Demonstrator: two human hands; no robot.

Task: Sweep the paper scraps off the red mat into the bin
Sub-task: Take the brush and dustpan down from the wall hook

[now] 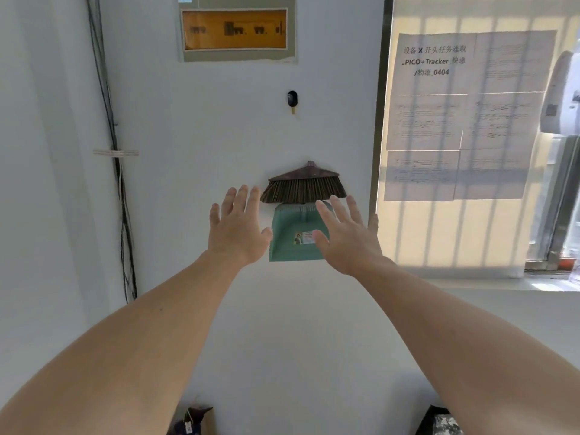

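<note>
Both hands are raised in front of a white wall, palms turned away and fingers spread wide, nothing being gripped by either. The left hand (237, 226) is seen just left of a green dustpan (290, 243), its fingertips level with the bristles of a brown broom head (303, 187). The right hand (346, 235) is held partly across the dustpan's right side, so that this edge is covered; whether the pan is touched by it cannot be told. Both bare forearms are stretched forward from the lower corners of the view.

The dustpan is seen flat against the wall, with a small printed sticker (303, 238) on its face between the two hands. The broom head is placed directly above it, bristles pointing down and overlapping the pan's upper rim; its handle is not visible.

Higher on the wall a small black hook-like fitting (292, 99) is fixed, and above that an orange-windowed panel (234, 29) in a grey frame. A bundle of dark cables (110, 120) is run down the wall at the left, held by a pale strip. To the right, printed paper sheets (464, 114) are taped over a barred window.

Neither the red mat, the paper scraps nor the bin is shown, so their position cannot be told
</note>
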